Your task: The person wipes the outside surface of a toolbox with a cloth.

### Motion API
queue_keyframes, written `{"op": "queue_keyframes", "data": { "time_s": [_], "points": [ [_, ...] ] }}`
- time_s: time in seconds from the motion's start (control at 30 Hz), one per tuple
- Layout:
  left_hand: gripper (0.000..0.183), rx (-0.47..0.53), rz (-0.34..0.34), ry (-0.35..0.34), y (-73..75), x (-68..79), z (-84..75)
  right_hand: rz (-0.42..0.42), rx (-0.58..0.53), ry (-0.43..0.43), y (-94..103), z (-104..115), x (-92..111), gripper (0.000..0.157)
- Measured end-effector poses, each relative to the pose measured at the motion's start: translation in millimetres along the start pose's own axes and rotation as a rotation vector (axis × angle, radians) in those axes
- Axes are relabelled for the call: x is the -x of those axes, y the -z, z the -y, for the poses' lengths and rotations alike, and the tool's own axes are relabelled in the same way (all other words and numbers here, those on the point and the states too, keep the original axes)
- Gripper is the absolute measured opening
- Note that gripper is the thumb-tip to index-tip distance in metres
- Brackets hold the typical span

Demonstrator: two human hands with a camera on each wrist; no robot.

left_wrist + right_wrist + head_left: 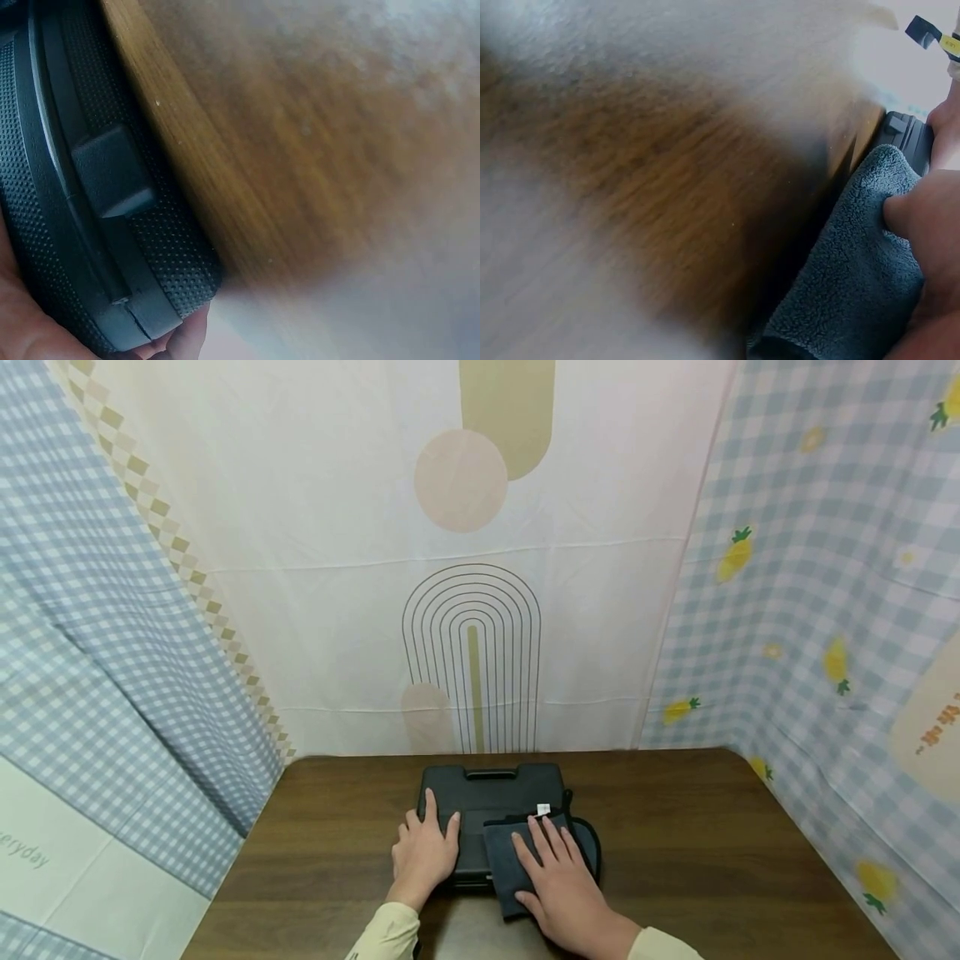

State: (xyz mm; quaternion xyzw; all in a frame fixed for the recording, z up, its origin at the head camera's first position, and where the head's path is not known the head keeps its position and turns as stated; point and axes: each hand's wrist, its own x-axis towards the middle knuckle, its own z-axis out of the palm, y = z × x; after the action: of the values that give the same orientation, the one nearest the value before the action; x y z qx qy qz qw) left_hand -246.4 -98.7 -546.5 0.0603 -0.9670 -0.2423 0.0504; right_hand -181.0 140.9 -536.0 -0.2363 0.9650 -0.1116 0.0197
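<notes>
A black hard plastic case (491, 789) lies flat on the wooden table, its handle on the far side. My left hand (425, 853) holds the case at its near left part, with the thumb and index finger on the lid and the other fingers over the left edge. In the left wrist view, the textured case side (112, 172) has a latch, and fingertips show behind its corner. A dark grey-blue cloth (504, 860) with black edging and a white tag drapes over the case's right part. Fingers spread and nearly straight, my right hand (562, 889) presses on the cloth.
The brown wooden table (690, 843) extends on both sides of the case. Behind it hangs a pale patterned curtain (322, 610). Checked curtains (787, 568) close off the left and right sides.
</notes>
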Motion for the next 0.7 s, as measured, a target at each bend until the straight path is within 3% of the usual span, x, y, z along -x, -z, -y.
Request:
{"op": "queue_keyframes", "data": {
  "time_s": [0.7],
  "points": [
    [0.074, 0.006, 0.006, 0.003, 1.0, 0.4, -0.7, -0.066, 0.01, 0.022, -5.2, -3.9, -1.0, 0.066]
  ]
}}
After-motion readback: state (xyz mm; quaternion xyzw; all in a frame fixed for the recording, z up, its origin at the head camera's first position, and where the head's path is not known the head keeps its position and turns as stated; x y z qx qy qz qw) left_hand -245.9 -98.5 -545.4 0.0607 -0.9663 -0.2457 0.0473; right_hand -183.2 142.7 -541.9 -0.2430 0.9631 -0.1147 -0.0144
